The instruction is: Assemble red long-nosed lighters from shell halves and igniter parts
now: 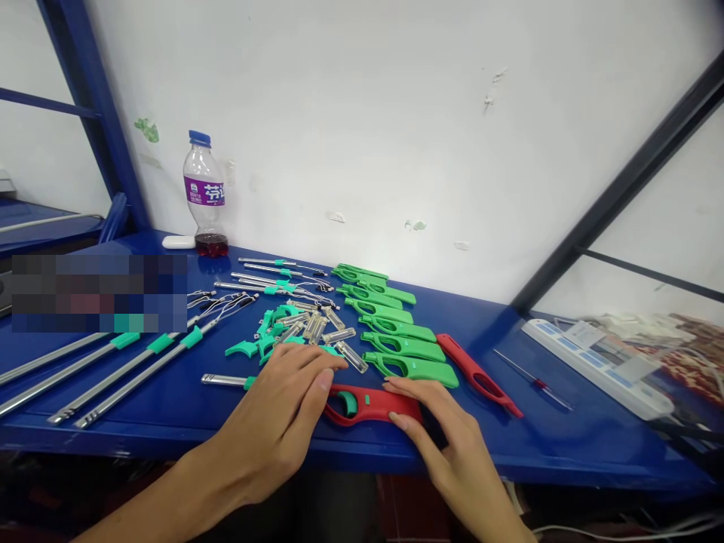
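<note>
A red lighter-shaped casing (376, 405) lies at the front of the blue table, with a teal trigger inside its loop. My left hand (288, 396) is closed over the casing's left end, where a metal tube (223, 380) with a teal collar sticks out to the left. The thumb and fingers of my right hand (444, 430) pinch the casing's right part. Just beyond my hands lie clear small tanks (351, 356) and teal trigger pieces (242, 348). A row of green casings (415, 369) runs behind the red one.
Metal rods (141, 377) with teal collars and wires spread over the left side. A second red casing (472, 369), a screwdriver (537, 382) and a white power strip (599, 369) lie to the right. A bottle (207, 196) stands by the wall at the back left.
</note>
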### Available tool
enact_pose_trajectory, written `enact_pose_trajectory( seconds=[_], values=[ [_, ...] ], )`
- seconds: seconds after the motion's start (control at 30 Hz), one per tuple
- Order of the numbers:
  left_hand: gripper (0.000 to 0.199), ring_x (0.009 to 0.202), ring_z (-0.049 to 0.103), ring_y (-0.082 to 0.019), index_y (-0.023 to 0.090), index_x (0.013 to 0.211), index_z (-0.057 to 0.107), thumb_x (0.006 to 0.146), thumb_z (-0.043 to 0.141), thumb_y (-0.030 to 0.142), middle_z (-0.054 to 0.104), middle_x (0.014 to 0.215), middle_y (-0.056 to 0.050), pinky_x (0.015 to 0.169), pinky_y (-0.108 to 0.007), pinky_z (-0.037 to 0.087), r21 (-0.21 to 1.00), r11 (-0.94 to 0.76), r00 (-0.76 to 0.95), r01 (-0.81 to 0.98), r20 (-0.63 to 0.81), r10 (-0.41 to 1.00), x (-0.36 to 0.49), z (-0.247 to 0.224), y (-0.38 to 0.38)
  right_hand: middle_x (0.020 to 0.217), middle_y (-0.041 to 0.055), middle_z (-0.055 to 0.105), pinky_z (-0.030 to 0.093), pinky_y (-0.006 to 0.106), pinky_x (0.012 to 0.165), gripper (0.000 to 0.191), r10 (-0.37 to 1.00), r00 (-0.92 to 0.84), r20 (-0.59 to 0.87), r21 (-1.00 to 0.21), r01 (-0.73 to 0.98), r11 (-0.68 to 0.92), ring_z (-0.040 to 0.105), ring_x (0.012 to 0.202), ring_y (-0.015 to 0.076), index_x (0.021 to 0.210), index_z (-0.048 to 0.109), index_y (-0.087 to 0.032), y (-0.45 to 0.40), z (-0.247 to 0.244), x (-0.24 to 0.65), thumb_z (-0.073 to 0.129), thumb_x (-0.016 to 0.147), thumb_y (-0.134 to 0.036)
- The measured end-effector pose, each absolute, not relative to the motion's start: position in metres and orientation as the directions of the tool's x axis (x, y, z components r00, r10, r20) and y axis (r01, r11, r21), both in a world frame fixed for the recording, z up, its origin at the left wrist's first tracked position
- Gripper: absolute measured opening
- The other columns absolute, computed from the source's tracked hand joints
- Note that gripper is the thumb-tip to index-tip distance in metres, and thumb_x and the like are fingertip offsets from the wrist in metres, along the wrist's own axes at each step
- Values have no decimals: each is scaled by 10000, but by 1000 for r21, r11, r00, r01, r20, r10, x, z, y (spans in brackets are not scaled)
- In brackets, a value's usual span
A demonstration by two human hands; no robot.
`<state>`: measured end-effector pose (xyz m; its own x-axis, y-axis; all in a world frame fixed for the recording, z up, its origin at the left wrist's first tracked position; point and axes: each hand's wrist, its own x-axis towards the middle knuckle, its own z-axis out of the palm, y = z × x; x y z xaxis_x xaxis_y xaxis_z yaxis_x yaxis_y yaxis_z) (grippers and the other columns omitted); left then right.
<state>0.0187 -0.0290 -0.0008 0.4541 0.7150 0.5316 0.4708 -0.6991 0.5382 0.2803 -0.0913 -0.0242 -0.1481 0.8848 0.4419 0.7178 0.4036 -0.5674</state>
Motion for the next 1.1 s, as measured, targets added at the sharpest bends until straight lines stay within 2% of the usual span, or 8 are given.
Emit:
enact_pose_trajectory(
  seconds=[0.4, 0.7, 0.9, 1.1],
  values=[
    [455, 1176, 657, -259, 219, 1274, 716, 1158, 290, 330, 770, 1231, -50, 1109, -467, 446, 557, -689, 480, 464, 495, 724, 19, -8, -25, 1322, -10, 747, 578, 361, 1062, 318, 877, -147, 458, -572, 706, 417, 695, 1230, 227, 1395, 655, -417, -90, -25, 279, 622, 1093, -325],
    [450, 1177, 659, -251, 226, 1272, 713, 1159, 291, 330, 769, 1234, -39, 1133, -465, 416, 564, -683, 477, 464, 491, 729, 21, -9, -25, 1303, -65, 772, 522, 347, 1103, 263, 865, -170, 473, -575, 684, 449, 647, 1253, 196, 1327, 675, -430, -88, -23, 278, 615, 1104, -305],
    [412, 1122, 682, -262, 222, 1240, 718, 1142, 329, 314, 777, 1184, -50, 1065, -486, 475, 543, -690, 494, 479, 483, 723, 23, -5, -25, 1299, -62, 774, 517, 347, 1098, 233, 854, -176, 490, -575, 671, 468, 658, 1245, 190, 1278, 700, -416, -88, -22, 278, 607, 1108, -288],
    [365, 1147, 674, -284, 234, 1264, 706, 1125, 377, 306, 766, 1189, -67, 1032, -511, 516, 536, -668, 485, 516, 459, 744, 24, -7, -22, 1298, -47, 771, 529, 367, 1093, 228, 865, -174, 471, -591, 665, 456, 663, 1242, 199, 1267, 716, -411, -89, -22, 280, 618, 1100, -288]
  ],
)
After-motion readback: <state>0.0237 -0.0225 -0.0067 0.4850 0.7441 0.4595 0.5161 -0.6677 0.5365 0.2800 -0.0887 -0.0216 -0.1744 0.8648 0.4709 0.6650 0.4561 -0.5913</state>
